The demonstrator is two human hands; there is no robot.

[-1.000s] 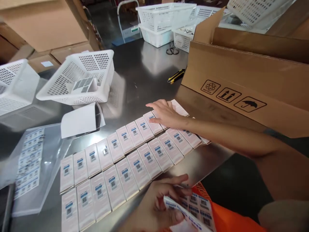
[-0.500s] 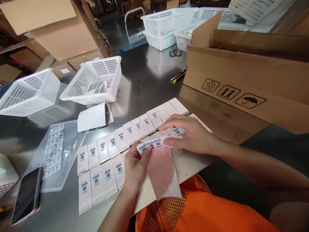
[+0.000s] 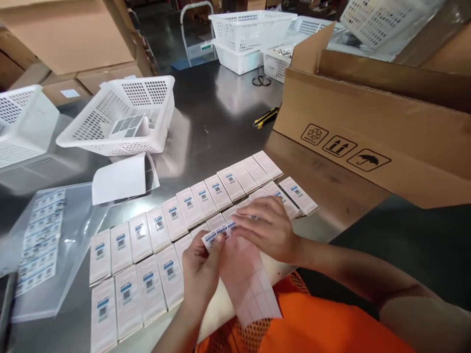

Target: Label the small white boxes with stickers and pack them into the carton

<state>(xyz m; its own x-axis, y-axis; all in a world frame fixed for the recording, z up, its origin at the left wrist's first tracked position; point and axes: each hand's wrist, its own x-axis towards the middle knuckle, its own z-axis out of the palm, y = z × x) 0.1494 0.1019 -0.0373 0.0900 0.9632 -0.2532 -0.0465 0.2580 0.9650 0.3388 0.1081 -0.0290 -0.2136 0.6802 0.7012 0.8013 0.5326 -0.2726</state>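
Faces a dark metal table (image 3: 206, 142), with an open cardboard carton (image 3: 342, 113) standing at the right and a white basket (image 3: 106, 147) at the left. Holds a label sheet (image 3: 250, 279) by its upper end, pinched between thumb and fingers of the left hand (image 3: 200, 269), over the near row of small pale boxes (image 3: 178, 220). Touches the sheet's right corner with fingertips of the right hand (image 3: 270, 228); cannot tell whether gripping. Has blue-printed labels (image 3: 100, 250) in view on many boxes.

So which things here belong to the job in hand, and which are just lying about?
Likely in use:
sticker sheet, pinched in left hand, right hand at its edge
pale boxes in two rows

Seemingly lying about:
yellow-black cutter
scissors
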